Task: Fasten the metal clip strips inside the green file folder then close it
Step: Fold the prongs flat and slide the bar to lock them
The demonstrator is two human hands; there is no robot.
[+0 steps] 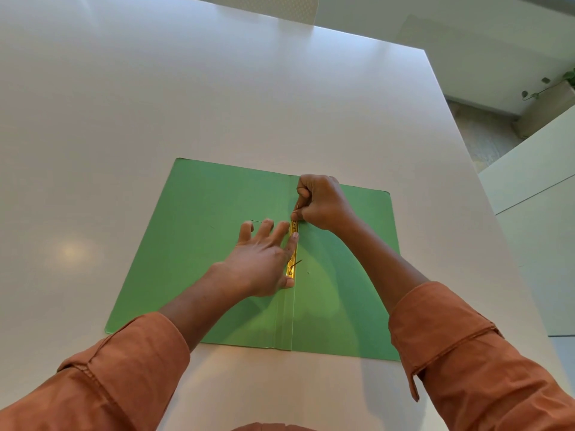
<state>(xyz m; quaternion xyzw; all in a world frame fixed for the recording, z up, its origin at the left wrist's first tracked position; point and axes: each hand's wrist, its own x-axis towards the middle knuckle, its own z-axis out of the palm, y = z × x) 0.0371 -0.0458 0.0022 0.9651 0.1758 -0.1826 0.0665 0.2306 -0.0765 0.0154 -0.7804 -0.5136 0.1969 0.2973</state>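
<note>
The green file folder (199,244) lies open and flat on the white table. A gold metal clip bar (293,244) runs along its spine crease. My left hand (261,262) lies flat with fingers spread, index finger and thumb pressing on the bar. My right hand (320,203) is curled at the bar's far end, pinching the far thin metal strip (297,208) between thumb and fingers. The near strip (297,263) sticks up at a slant from the bar's near end, free of both hands.
The white table (186,104) extends far to the left and back, with its right edge close to the folder. A second white surface (535,213) stands to the right across a gap. A potted plant (557,88) is at the far right.
</note>
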